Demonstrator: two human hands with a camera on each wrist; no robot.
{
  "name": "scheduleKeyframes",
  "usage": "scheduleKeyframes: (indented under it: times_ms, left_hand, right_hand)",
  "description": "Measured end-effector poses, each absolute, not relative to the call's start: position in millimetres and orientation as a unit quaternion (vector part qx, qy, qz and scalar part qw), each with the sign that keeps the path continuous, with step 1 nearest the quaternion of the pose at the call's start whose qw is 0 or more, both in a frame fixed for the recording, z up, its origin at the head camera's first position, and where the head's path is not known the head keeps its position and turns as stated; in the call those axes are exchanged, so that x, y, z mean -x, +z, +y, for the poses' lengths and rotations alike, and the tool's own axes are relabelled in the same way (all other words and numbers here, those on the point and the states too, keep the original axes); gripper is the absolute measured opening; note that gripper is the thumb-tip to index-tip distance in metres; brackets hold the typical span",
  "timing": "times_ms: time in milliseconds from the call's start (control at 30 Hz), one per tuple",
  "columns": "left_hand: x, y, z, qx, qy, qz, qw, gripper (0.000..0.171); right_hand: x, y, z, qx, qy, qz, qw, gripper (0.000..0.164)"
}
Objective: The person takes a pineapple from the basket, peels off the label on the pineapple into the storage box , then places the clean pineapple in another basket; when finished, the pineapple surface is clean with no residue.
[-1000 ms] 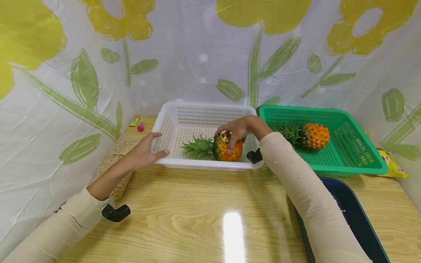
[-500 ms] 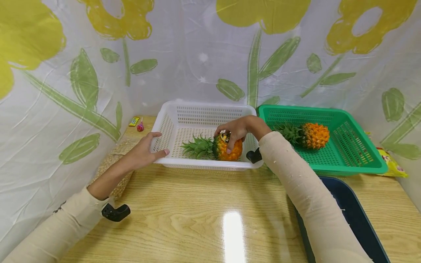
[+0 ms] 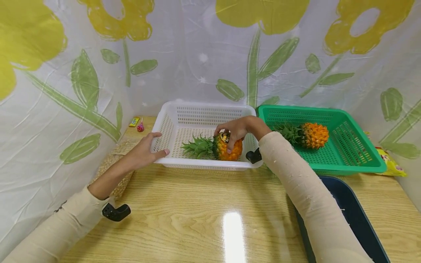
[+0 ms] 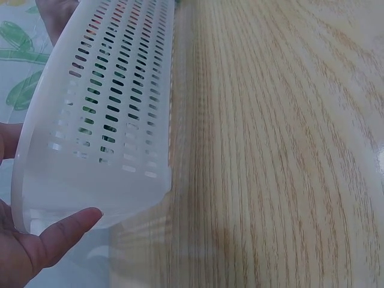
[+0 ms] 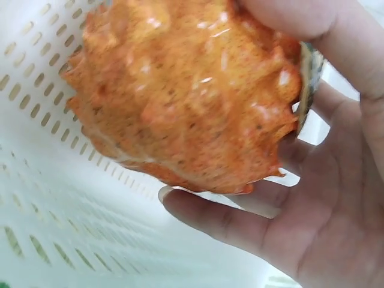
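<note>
A pineapple (image 3: 229, 150) with an orange body and green crown lies on its side in the white plastic basket (image 3: 204, 162). My right hand (image 3: 236, 132) reaches over the basket's right end and grips the pineapple's body from above. In the right wrist view, the thumb and fingers curve around the orange fruit (image 5: 186, 96), and a dark-edged label shows near its upper right. At the basket's left end, my left hand (image 3: 142, 150) holds the front corner. The left wrist view shows the thumb (image 4: 69, 234) against the outer wall, other fingers at the rim.
A green basket (image 3: 345, 169) with another pineapple (image 3: 314, 136) adjoins on the right. Nearer stands a dark blue bin (image 3: 350, 204), partly behind the right sleeve. A yellow snack bag (image 3: 390, 164), a woven bag (image 3: 122, 184), a lollipop (image 3: 140, 127) and a small yellow packet (image 3: 134, 122) lie around.
Both hands, the pineapple and the basket stay practically where they were. The view has shifted only very slightly.
</note>
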State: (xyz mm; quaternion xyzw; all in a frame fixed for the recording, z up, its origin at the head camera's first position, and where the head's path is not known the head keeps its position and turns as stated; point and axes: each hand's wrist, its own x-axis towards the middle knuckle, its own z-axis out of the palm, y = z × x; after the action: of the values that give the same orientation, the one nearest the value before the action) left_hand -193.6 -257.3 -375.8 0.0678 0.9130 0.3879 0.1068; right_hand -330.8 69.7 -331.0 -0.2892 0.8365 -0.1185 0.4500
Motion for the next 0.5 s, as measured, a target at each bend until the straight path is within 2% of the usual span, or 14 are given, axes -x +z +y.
scheduleKeyframes:
  times_ms: [500]
  left_hand:
    - [191.0,-371.7,-254.7,-0.069,0.376,0.918,0.107,0.080]
  right_hand:
    - [325.8,-312.9,83.1,0.330,-0.180,0.854,0.361,0.087]
